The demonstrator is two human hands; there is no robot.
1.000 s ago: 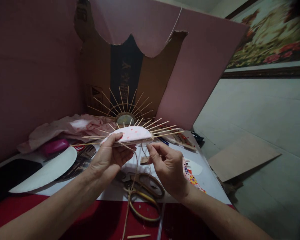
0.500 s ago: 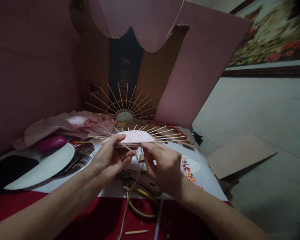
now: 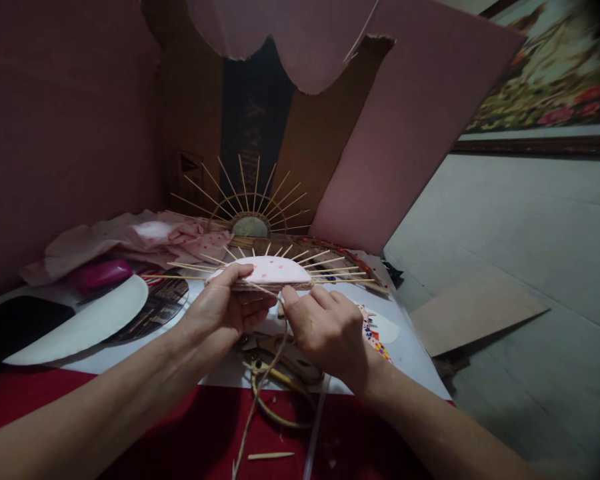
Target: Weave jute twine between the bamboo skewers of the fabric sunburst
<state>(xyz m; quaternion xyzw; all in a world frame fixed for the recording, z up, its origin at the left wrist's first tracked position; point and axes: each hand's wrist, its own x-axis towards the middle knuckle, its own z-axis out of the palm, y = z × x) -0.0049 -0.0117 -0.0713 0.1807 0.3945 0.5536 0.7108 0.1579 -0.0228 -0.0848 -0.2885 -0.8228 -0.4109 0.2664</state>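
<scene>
My left hand (image 3: 233, 300) grips a half-round piece covered in white fabric with pink dots (image 3: 273, 270), its thumb on top and fingers underneath. Thin wooden sticks (image 3: 337, 269) fan out from the curved edge of the piece. Along its straight front edge runs twine (image 3: 263, 289). My right hand (image 3: 325, 327) is closed on the twine just below that edge, fingertips pinched together. The loose twine end hangs down past the scissors (image 3: 285, 423) toward the red cloth.
Behind stands a similar stick fan (image 3: 250, 227) against a cardboard box (image 3: 325, 133). On the left lie dotted pink fabric (image 3: 105, 250), a magenta object (image 3: 103, 273), a white half disc (image 3: 90, 323) and a black slab (image 3: 25, 337). A short pointed stick (image 3: 271, 456) rests on the red cloth (image 3: 180, 433).
My right hand has closed into a tighter pinch and drawn the twine to the right, across the front edge. The left hand keeps its hold. The view has shifted slightly.
</scene>
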